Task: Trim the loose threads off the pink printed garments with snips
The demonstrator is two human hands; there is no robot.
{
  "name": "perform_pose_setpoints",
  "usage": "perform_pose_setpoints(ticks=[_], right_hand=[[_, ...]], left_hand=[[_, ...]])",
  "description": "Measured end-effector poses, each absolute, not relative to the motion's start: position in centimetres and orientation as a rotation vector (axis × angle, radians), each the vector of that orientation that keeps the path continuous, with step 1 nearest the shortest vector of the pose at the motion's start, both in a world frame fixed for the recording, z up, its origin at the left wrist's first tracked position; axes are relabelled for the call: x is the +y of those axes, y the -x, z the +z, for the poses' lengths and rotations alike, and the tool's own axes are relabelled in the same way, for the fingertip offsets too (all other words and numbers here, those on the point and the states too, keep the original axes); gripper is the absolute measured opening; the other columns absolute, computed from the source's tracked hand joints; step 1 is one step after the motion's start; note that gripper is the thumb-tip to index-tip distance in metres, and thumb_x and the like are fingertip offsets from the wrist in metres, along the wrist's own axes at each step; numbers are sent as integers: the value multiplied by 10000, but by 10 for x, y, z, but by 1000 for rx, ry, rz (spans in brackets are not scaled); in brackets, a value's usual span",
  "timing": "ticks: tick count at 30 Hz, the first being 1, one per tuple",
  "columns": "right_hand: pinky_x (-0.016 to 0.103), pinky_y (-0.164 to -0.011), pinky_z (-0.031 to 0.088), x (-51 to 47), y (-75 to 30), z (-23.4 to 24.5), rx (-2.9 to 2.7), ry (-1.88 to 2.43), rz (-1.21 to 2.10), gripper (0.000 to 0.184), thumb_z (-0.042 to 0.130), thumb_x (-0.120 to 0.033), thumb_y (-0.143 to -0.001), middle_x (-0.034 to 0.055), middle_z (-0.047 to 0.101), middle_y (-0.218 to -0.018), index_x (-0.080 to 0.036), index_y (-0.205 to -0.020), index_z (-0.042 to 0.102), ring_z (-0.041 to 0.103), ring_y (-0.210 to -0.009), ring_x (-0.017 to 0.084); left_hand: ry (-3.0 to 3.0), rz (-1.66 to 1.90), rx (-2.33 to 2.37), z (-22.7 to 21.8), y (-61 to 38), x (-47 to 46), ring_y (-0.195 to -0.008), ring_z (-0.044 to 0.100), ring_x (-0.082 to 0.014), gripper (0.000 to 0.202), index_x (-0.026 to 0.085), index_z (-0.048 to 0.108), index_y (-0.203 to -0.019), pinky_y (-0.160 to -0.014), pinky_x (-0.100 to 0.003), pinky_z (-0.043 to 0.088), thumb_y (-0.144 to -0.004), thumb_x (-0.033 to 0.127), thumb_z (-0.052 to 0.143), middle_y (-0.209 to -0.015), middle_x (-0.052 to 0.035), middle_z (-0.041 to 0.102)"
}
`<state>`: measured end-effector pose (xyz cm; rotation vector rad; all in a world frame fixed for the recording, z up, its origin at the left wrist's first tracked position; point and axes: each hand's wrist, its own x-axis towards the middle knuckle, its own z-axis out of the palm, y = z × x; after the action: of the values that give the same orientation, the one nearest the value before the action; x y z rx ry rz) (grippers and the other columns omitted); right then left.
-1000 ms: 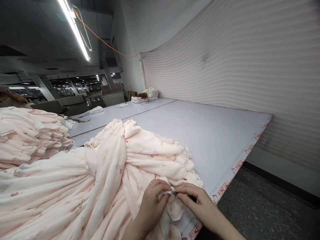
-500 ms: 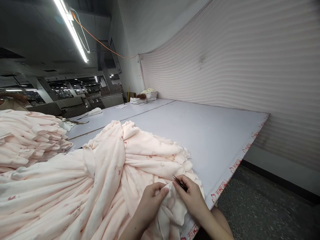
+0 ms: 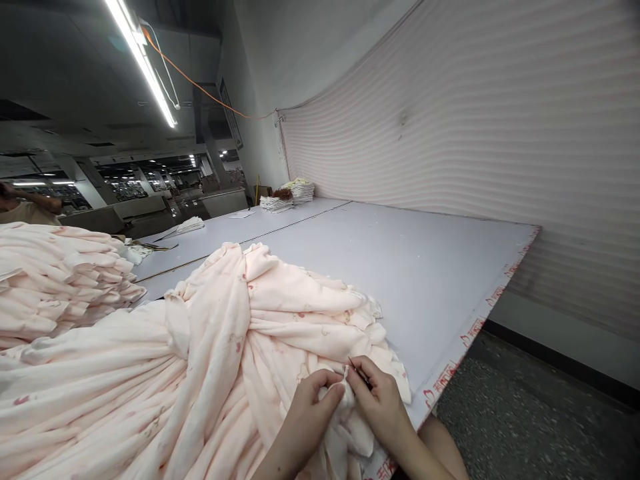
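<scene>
My left hand (image 3: 313, 410) pinches the edge of a pale pink fabric piece (image 3: 354, 433) between thumb and fingers. Close beside it, my right hand (image 3: 384, 403) is closed around small dark thread snips (image 3: 361, 375), the tip poking out toward the upper left. The right thumb and fingertip also meet the raised edge of the cloth, near the left fingertips. Most of the snips lies hidden in the palm. A big gathered heap of soft pink printed fabric (image 3: 215, 313) spreads left of and behind both hands.
Another layered pink fabric pile (image 3: 60, 280) sits at the left, a person (image 3: 30, 207) behind it. Folded cloth stacks (image 3: 287, 197) lie at the table's far end. The grey table (image 3: 400, 247) has a red-printed right edge, with a speckled floor (image 3: 525, 407) beyond.
My two hands have drawn closer together, and the fabric edge is now pulled up between the fingertips. The person at the far left has come further into view.
</scene>
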<state>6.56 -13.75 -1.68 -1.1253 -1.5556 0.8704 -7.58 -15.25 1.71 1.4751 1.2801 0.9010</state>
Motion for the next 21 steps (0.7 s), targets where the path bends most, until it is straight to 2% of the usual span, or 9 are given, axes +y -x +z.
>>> perform_pose_setpoints(ticks=[2,6,8,15,21], right_hand=[[234,-619,441,-137,-70,-12,-1540,1167,881,220,460,-350,-871,16,639,-746,-185,-819,596,591,-706,168],[293,-767,480,-143,-85,-6,-1552,1226,894,240,569,-353,-799,53,688,-944,-201,-975,628,625,-884,221],[315,-797,487,-148,-91,-8,-1586,1247,907,246,577,-372,-796,66,697,-973,-215,-963,665,629,-919,238],[314,-807,505,-156,-84,-11,-1630,1253,820,259,558,-361,-813,56,697,-1032,-261,-1017,682,634,-956,236],[319,-772,503,-151,-84,-8,-1624,1271,849,241,561,-398,-810,57,714,-983,-254,-932,709,642,-924,251]], left_hand=[[-1442,940,1289,16,75,-152,-852,555,-201,196,158,649,-840,-799,-289,418,-818,298,514,-841,-37,642],[-1309,1043,1303,14,74,-152,-833,552,-197,225,166,617,-852,-757,-275,433,-819,366,521,-832,-23,619],[-1282,1066,1301,12,74,-152,-831,549,-194,240,165,606,-858,-759,-278,433,-819,387,526,-832,-22,608],[-1360,1044,1276,15,67,-154,-809,530,-178,191,175,605,-820,-762,-276,414,-841,332,497,-801,-8,598],[-1468,1006,1272,18,66,-155,-835,537,-184,168,177,592,-818,-780,-283,408,-852,294,476,-821,-16,601]])
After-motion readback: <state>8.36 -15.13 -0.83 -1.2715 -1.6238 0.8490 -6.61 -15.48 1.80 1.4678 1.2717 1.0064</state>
